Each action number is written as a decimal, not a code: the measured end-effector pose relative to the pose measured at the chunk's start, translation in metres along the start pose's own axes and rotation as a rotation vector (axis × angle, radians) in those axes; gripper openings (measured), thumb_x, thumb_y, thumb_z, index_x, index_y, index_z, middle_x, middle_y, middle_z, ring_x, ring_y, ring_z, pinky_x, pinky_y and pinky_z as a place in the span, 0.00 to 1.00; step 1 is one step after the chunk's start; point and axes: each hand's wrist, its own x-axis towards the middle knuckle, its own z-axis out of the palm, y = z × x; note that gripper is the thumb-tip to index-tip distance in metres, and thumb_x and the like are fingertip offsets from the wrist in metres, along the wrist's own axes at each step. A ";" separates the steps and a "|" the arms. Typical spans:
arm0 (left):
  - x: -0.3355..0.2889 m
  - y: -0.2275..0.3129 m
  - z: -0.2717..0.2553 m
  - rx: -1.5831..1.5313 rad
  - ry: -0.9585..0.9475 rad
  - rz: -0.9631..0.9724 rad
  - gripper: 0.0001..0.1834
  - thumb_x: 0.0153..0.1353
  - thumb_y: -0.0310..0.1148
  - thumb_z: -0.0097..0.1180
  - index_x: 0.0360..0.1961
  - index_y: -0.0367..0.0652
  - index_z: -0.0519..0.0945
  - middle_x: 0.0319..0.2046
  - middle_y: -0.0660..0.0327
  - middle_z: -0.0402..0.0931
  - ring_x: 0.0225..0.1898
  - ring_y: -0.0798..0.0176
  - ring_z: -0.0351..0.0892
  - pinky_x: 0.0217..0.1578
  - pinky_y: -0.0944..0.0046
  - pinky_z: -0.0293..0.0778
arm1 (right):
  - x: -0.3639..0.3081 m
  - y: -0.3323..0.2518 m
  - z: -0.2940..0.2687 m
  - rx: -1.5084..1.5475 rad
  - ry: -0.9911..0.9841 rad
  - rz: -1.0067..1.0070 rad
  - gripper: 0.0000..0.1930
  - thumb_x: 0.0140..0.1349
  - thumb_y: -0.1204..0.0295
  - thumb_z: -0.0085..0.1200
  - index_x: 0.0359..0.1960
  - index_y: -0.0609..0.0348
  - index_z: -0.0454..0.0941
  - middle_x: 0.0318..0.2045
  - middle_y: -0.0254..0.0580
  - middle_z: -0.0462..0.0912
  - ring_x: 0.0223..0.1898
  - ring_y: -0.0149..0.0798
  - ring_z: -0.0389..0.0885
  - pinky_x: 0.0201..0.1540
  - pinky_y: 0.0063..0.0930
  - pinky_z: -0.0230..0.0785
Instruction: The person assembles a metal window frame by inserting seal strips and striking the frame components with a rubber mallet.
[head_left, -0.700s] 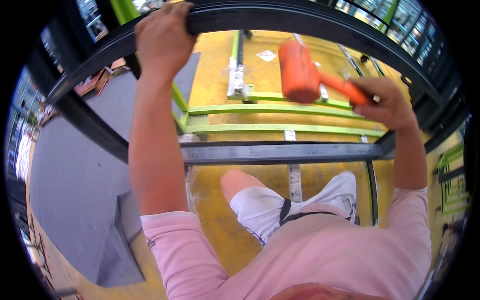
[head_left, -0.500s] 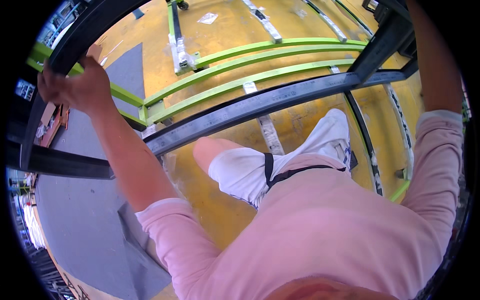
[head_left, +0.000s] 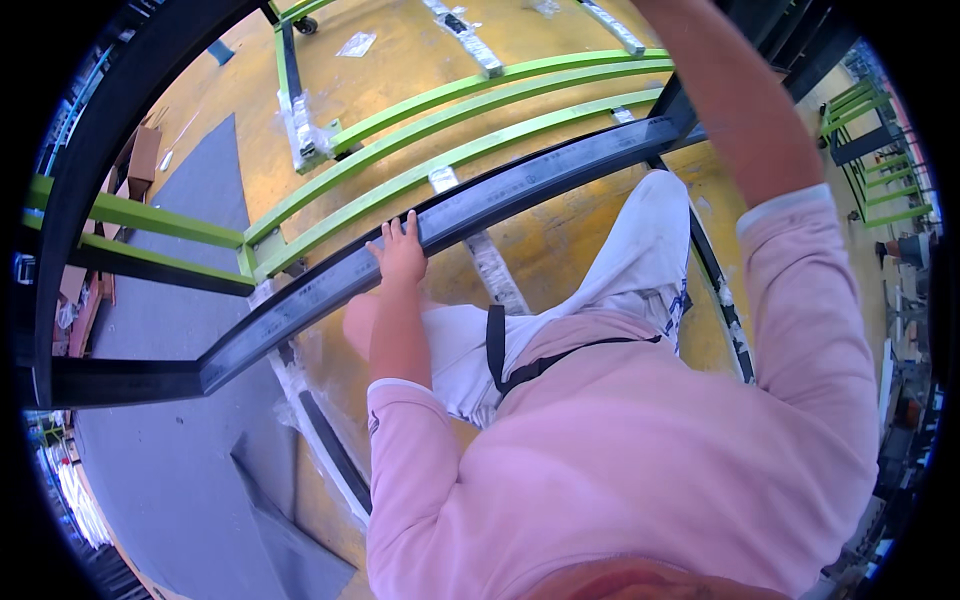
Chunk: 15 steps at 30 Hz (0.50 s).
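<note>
My left hand (head_left: 402, 254) rests on a long dark metal beam (head_left: 520, 180) that crosses in front of me. Its fingers are spread over the beam's top face and not wrapped round it. The beam joins a dark curved-looking upright (head_left: 75, 190) at the left, part of the same frame. My right forearm (head_left: 765, 110) reaches up and forward past the upper edge, so the right hand is out of sight. Behind the beam lie several green metal bars (head_left: 440, 140), joined at a corner near the left end.
Grey sheeting (head_left: 170, 470) covers the floor at left, with a raised fold. Wrapped strips (head_left: 490, 270) lie across the yellow floor (head_left: 560, 230) under the frame. Cardboard (head_left: 143, 160) sits at far left; a green rack (head_left: 880, 150) stands at far right.
My left hand has come off the left upright and moved right and down onto the beam. The right arm has swung inward, to the left. The view has shifted right.
</note>
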 end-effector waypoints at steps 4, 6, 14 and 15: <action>0.000 -0.020 -0.001 0.004 0.008 -0.024 0.48 0.50 0.27 0.68 0.73 0.51 0.61 0.66 0.52 0.63 0.71 0.47 0.60 0.68 0.26 0.52 | -0.173 0.009 0.078 0.119 -1.030 0.318 0.28 0.64 0.55 0.63 0.65 0.43 0.73 0.62 0.40 0.76 0.63 0.50 0.71 0.66 0.45 0.64; 0.006 -0.012 -0.003 -0.088 0.074 0.038 0.43 0.50 0.26 0.64 0.70 0.48 0.65 0.63 0.51 0.65 0.69 0.45 0.61 0.68 0.30 0.50 | -0.278 0.026 0.090 -0.059 -1.437 0.435 0.50 0.54 0.55 0.72 0.76 0.45 0.55 0.75 0.44 0.60 0.75 0.49 0.57 0.72 0.58 0.54; -0.043 -0.013 -0.072 -0.112 0.393 0.170 0.42 0.42 0.25 0.65 0.65 0.47 0.71 0.53 0.52 0.72 0.58 0.45 0.70 0.62 0.48 0.61 | -0.321 0.046 0.060 -0.177 -1.024 0.511 0.31 0.54 0.78 0.59 0.63 0.50 0.70 0.55 0.45 0.75 0.64 0.49 0.69 0.72 0.53 0.46; -0.056 -0.003 -0.085 -0.117 0.366 0.175 0.42 0.43 0.24 0.64 0.65 0.47 0.71 0.52 0.53 0.72 0.59 0.46 0.70 0.62 0.48 0.60 | -0.320 0.041 0.046 -0.177 -1.034 0.541 0.32 0.53 0.79 0.59 0.63 0.51 0.70 0.55 0.45 0.75 0.65 0.49 0.68 0.72 0.51 0.46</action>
